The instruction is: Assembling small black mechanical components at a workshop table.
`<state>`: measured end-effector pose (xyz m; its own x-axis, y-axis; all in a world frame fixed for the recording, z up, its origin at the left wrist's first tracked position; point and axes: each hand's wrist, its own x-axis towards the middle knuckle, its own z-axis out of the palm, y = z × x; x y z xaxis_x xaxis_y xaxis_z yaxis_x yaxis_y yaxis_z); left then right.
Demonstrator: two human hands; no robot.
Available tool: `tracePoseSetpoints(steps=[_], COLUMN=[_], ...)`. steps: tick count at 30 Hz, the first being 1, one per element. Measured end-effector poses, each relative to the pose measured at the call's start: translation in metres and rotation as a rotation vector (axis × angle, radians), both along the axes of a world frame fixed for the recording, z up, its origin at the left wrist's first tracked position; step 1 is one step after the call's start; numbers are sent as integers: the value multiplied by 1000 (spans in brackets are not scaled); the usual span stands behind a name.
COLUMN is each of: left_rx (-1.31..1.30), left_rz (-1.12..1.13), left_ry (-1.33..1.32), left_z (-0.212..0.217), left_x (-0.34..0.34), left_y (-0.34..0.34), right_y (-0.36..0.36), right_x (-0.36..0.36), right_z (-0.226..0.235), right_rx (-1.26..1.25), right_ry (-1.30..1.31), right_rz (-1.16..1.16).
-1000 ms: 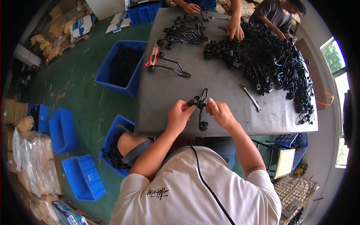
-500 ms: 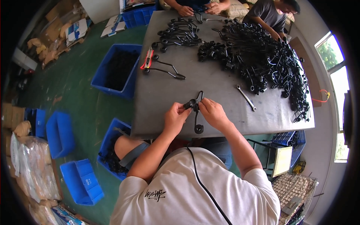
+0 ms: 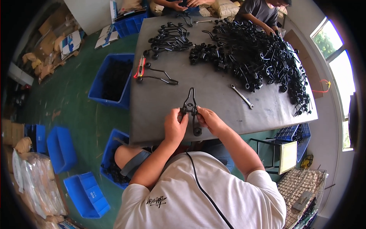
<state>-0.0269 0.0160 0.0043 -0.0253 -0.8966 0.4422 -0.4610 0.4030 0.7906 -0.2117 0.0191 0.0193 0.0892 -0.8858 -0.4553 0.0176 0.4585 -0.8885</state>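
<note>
Between both hands, above the near part of the table, is a black bent-rod bracket (image 3: pixel 189 108) with a narrow loop pointing away from me and a round eye at its near end. My left hand (image 3: pixel 174 125) pinches the left side of its middle fitting between thumb and fingers. On the right side of that same fitting, my right hand (image 3: pixel 209 121) is closed with thumb and fingers together. The fingers partly hide the fitting. Farther left on the table lie a red utility knife (image 3: pixel 140 68) and another black bent-rod bracket (image 3: pixel 157 78). A combination wrench (image 3: pixel 242 96) lies to the right.
A large heap of black rod parts (image 3: pixel 255 57) covers the table's (image 3: pixel 213 91) far right; a smaller group (image 3: pixel 167 38) lies far left. Two co-workers (image 3: pixel 255 17) are at the far edge. Blue bins (image 3: pixel 95 82) stand on the floor at left, one beside my leg.
The bracket has turned in my hands, so its loop and both sides now show. My hands have shifted slightly left, and the whole view has shifted a little.
</note>
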Motion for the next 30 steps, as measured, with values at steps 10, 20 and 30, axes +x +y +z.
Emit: tracePoseSetpoints(steps=[10, 20, 30], left_rx=[191, 202, 184], left_rz=[-2, 38, 4], left_ry=[94, 60, 105], left_z=[-6, -7, -15], left_x=[4, 5, 8], left_y=[-10, -2, 2], right_y=[-17, -18, 51], right_x=[-152, -94, -4], right_z=[0, 44, -4], right_rx=[-306, -447, -844], right_ry=[1643, 1436, 752], right_rz=[-25, 162, -77])
